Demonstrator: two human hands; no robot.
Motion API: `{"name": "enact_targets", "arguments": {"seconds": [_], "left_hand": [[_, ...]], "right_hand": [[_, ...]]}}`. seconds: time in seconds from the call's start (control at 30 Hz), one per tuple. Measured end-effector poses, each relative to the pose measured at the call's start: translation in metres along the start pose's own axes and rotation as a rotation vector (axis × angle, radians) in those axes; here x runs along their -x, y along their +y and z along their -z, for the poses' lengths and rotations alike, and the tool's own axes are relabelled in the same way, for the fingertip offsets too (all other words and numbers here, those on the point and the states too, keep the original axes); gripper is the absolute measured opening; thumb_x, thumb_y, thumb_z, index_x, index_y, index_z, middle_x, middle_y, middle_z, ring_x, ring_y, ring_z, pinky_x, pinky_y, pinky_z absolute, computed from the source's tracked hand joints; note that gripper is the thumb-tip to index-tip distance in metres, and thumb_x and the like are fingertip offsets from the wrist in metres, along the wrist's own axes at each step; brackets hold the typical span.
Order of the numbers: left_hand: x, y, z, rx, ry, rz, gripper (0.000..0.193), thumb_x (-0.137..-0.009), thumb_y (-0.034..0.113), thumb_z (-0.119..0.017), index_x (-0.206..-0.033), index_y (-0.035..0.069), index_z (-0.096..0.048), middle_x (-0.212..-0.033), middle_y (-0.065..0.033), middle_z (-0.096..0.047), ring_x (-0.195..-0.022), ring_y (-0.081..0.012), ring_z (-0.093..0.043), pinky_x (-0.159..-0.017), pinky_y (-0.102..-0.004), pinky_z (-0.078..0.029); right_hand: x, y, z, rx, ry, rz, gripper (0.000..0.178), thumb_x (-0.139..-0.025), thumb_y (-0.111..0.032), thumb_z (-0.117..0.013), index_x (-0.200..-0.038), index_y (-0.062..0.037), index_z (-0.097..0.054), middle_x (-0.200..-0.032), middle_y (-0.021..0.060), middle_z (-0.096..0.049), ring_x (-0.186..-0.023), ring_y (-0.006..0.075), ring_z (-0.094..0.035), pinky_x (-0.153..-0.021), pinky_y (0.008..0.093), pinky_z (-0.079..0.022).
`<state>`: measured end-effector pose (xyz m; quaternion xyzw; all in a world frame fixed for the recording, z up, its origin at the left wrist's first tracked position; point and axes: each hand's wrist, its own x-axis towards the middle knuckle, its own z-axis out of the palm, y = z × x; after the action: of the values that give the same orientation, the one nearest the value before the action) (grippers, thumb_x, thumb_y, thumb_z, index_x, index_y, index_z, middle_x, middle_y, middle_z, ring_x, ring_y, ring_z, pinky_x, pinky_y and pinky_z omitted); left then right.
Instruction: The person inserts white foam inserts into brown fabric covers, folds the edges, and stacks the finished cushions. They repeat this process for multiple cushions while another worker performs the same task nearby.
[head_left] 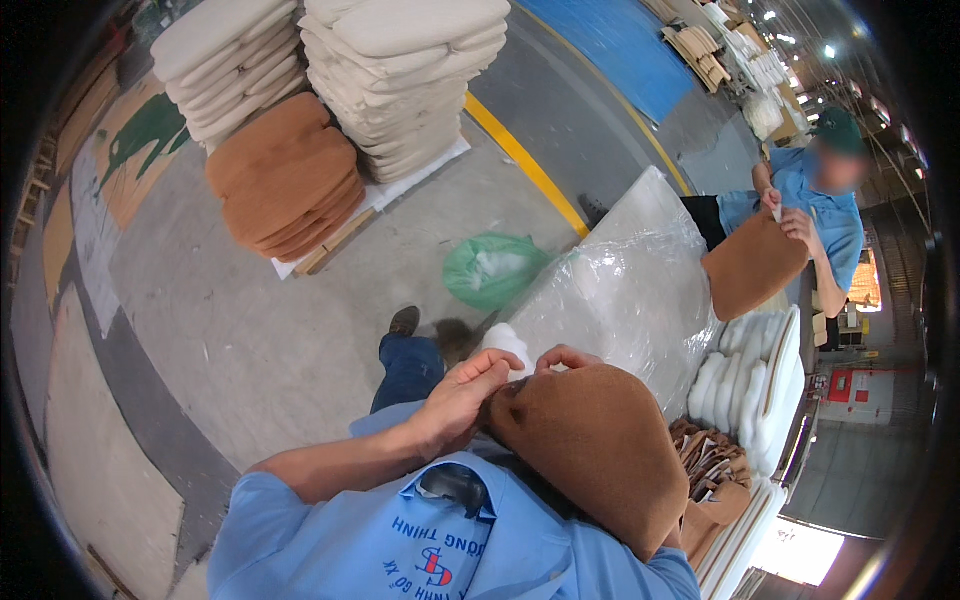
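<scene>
A brown fabric cushion [595, 440] rests against my chest and right forearm, with a dark gap at its near left corner. My left hand [460, 392] is closed at that corner, its thumb and fingers pinching a tuft of white fibre stuffing [505, 345]. The tuft sticks out beyond the fingertips. At the cushion's far edge, my right hand [566, 358] has its fingers curled onto the brown fabric; the rest of that hand is hidden behind the cushion.
Ahead stands a plastic-wrapped table [620, 290], beside a green bag [490, 270] of white stuffing. Brown cushions [285, 175] and white pads [400, 70] are stacked at far left. Brown covers [710, 460] and white cushions [750, 385] lie right. A co-worker [815, 200] holds another brown cushion.
</scene>
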<state>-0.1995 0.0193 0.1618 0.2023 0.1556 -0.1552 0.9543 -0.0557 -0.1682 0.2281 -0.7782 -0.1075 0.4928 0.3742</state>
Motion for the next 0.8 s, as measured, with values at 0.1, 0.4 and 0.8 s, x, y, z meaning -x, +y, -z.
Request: {"name": "enact_targets", "arguments": {"seconds": [0.1, 0.4, 0.8], "left_hand": [[-0.005, -0.005, 0.004, 0.03, 0.095, -0.056, 0.02, -0.113, 0.02, -0.05, -0.13, 0.011, -0.055, -0.109, -0.0033, -0.068, -0.097, -0.012, -0.066, -0.083, -0.0292, -0.056], [-0.059, -0.026, 0.063, -0.327, 0.453, -0.212, 0.014, -0.11, 0.014, -0.05, -0.123, 0.009, -0.054, -0.103, -0.0034, -0.065, -0.09, -0.0108, -0.061, -0.078, -0.0283, -0.05], [-0.133, -0.074, 0.127, -0.603, 0.303, -0.368, 0.027, -0.108, 0.012, -0.052, -0.134, 0.008, -0.056, -0.114, -0.0079, -0.065, -0.108, -0.0174, -0.061, -0.094, -0.034, -0.05]], "right_hand": [[-0.012, -0.006, -0.018, 0.326, 0.145, 0.179, 0.016, -0.102, -0.023, -0.071, -0.11, -0.0092, -0.066, -0.095, -0.0028, -0.071, -0.082, 0.0066, -0.067, -0.07, 0.0248, -0.051], [-0.064, -0.001, -0.028, 0.328, 0.167, 0.347, 0.016, -0.092, -0.02, -0.073, -0.099, -0.0098, -0.063, -0.079, 0.0087, -0.067, -0.076, 0.0147, -0.064, -0.066, 0.0354, -0.05], [-0.163, 0.112, -0.001, 0.091, 0.007, 0.404, 0.026, -0.104, -0.025, -0.062, -0.121, -0.0055, -0.065, -0.119, 0.0084, -0.07, -0.105, 0.0198, -0.066, -0.091, 0.0342, -0.051]]}}
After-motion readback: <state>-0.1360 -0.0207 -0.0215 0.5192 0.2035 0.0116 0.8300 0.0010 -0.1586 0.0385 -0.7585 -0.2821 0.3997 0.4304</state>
